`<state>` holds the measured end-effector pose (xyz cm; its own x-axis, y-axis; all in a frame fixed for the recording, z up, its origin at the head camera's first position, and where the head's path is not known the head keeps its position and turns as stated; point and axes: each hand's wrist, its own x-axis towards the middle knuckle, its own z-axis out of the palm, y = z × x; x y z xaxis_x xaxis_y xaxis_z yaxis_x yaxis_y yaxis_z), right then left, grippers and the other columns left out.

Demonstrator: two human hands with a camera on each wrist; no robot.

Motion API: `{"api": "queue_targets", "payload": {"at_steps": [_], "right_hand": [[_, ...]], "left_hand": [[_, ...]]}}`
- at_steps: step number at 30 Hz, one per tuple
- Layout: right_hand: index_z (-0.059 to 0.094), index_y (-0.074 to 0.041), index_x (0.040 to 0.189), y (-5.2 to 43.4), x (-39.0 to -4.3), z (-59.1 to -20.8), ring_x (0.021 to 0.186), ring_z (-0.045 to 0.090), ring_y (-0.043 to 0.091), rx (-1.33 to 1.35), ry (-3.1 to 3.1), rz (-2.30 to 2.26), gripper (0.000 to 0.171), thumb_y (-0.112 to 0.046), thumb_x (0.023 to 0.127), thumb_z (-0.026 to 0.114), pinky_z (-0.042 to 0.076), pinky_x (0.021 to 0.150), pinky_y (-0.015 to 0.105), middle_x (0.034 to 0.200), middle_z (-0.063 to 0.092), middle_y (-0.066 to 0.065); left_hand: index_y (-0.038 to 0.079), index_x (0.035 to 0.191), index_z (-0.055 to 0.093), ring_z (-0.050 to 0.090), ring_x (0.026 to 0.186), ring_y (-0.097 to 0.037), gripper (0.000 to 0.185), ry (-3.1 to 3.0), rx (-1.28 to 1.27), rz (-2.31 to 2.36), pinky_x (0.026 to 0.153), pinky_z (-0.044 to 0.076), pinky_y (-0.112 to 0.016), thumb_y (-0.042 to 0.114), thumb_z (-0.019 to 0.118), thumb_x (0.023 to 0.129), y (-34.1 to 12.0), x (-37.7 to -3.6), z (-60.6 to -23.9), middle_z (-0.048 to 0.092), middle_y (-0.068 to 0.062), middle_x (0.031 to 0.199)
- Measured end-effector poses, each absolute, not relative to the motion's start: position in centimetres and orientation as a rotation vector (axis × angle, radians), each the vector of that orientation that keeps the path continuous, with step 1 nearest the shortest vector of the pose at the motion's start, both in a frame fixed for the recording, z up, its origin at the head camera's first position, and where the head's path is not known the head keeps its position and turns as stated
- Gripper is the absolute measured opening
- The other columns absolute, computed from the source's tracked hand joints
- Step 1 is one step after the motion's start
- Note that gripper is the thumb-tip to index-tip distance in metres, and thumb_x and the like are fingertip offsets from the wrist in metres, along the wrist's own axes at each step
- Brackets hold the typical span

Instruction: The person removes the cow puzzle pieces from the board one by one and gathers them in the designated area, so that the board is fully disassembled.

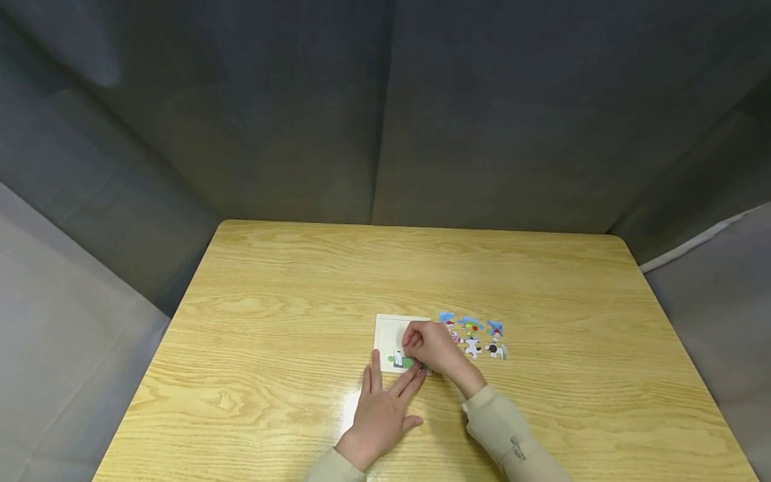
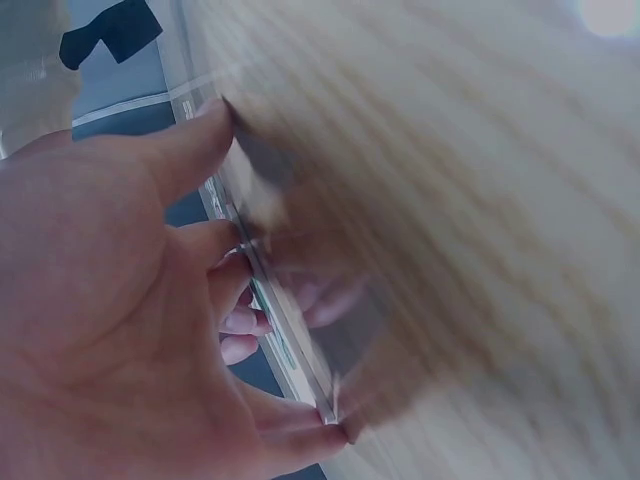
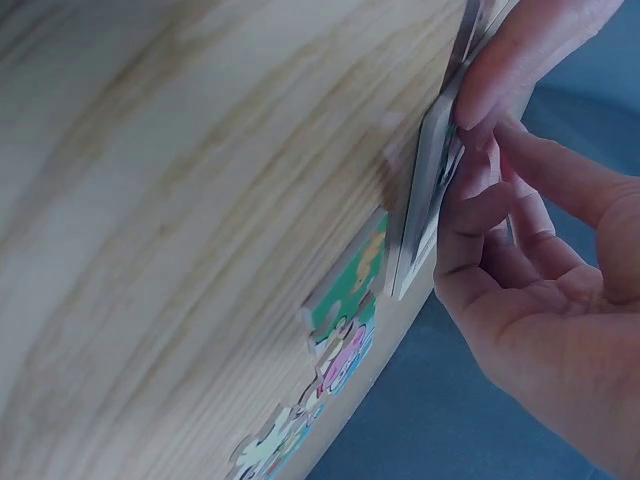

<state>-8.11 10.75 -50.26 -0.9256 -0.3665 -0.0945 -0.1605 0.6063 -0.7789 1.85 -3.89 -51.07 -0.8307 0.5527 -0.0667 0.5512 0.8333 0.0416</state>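
Observation:
A pale, shallow puzzle tray (image 1: 390, 329) lies on the wooden table, with a white and green puzzle piece (image 1: 397, 360) in its lower part. My left hand (image 1: 381, 415) spreads its fingers along the near side of the tray, steadying its edge. Over the tray's lower right bends my right hand (image 1: 435, 347), its fingers and thumb pinching a puzzle piece mostly hidden under the fingertips. In the right wrist view, the right thumb (image 3: 555, 165) comes right up to a left fingertip. Loose puzzle pieces (image 1: 472, 347) lie just right of the tray.
A flat green piece (image 3: 350, 278) lies beside the tray's edge, with pink and blue pieces (image 3: 345, 355) near it. The wooden table (image 1: 271, 281) extends around the tray. Dark grey curtains (image 1: 301, 120) hang behind and along its sides.

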Motion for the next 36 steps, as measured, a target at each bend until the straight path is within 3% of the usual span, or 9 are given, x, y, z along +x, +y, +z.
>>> {"api": "queue_targets", "payload": {"at_steps": [18, 36], "right_hand": [[0.062, -0.008, 0.081, 10.7, -7.7, -50.4, 0.064, 0.055, 0.010, -0.469, 2.593, -1.188, 0.021, 0.005, 0.069, 0.073, 0.047, 0.059, 0.022, 0.074, 0.061, 0.002], [0.062, -0.005, 0.080, 10.7, -7.0, -50.3, 0.064, 0.060, 0.015, -0.518, 2.516, -1.345, 0.016, 0.004, 0.072, 0.072, 0.050, 0.058, 0.022, 0.072, 0.062, 0.004]], "left_hand": [[0.028, 0.146, 0.022, 0.005, 0.129, -0.055, 0.074, 2.902, 0.862, -0.047, 0.099, 0.028, -0.060, 0.062, 0.042, 0.083, -3.8, 1.7, -50.6, 0.010, 0.014, 0.152], [0.029, 0.146, 0.023, 0.006, 0.130, -0.055, 0.074, 2.889, 0.836, -0.053, 0.100, 0.027, -0.060, 0.061, 0.044, 0.083, -3.8, 1.8, -50.6, 0.010, 0.015, 0.151]]}}
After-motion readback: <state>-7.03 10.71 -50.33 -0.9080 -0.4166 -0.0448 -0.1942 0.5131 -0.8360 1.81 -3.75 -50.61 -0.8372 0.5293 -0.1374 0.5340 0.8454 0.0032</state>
